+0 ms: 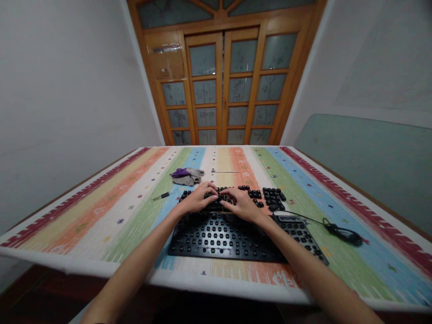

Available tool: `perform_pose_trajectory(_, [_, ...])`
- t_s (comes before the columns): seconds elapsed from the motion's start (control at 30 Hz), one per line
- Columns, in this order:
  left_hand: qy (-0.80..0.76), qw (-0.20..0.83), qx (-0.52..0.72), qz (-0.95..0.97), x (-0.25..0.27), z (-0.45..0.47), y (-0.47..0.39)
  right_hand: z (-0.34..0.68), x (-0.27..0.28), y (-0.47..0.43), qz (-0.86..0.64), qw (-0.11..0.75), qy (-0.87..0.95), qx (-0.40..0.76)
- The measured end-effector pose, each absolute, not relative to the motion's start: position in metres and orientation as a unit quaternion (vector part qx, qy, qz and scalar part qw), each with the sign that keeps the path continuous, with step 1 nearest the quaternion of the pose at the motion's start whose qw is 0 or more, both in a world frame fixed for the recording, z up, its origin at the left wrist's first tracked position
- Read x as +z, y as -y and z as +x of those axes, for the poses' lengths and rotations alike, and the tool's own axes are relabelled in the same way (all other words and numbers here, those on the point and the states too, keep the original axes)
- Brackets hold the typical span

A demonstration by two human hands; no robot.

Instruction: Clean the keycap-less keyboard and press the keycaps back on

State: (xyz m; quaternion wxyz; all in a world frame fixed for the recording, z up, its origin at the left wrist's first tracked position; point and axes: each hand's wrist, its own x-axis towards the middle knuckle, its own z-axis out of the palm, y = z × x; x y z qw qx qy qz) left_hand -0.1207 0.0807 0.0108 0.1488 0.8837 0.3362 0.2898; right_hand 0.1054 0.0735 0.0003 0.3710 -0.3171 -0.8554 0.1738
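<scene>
A black keyboard base (pixel 229 254), stripped of its keycaps, lies near the front of the table. Behind it, loose black keycaps (pixel 274 197) are laid out in rows and blocks. My left hand (pixel 200 198) is over the left-middle of these keycaps, its fingers bent and thumb apart from them. Facing it, my right hand (pixel 241 204) reaches in from the right with index finger and thumb spread. Both sets of fingertips are close together at the dark keycaps; whether they touch one is too small to tell. My right forearm hides part of the keyboard base.
A coiled black cable (pixel 344 234) lies right of the keyboard. Beyond the keycaps are a grey and purple cloth (pixel 186 176) and a thin metal rod (pixel 226 171). A small dark-handled tool (pixel 164 195) lies to the left. The table has a striped cloth (pixel 135 216).
</scene>
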Motion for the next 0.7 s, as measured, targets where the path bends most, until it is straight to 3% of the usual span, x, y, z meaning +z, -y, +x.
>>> perform_pose_trajectory(0.7, [-0.346, 0.178, 0.239, 0.889, -0.004, -0.113, -0.045, 0.105, -0.003, -0.068, -0.292, 0.225, 0.912, 0.181])
